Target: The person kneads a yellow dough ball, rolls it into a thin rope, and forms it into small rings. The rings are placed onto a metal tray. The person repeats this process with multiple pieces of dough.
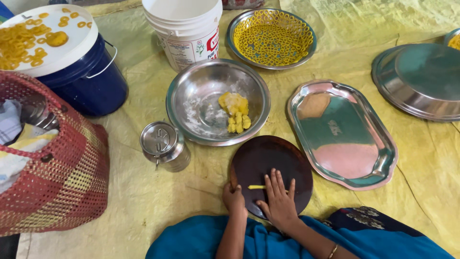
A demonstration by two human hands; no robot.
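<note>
**Dough strip on round board**

Thin yellow dough strip (257, 187) lay on dark round wooden board (271, 173), long axis left to right, left end free, right end hidden beneath fingers. Right hand (279, 200) pressed flat on strip, fingers spread and open, nothing gripped. Left hand (234, 197) curled loosely at board's left edge; grip on edge could not be told. Shiny steel bowl with yellow dough lumps (218, 108) just beyond board's far edge. Empty oblong steel tray (342, 134) just beside board's right edge. Small lidded steel canister (164, 145) near, to left.

Dough strip (257, 187) partly hidden under right hand (279, 201)
</note>
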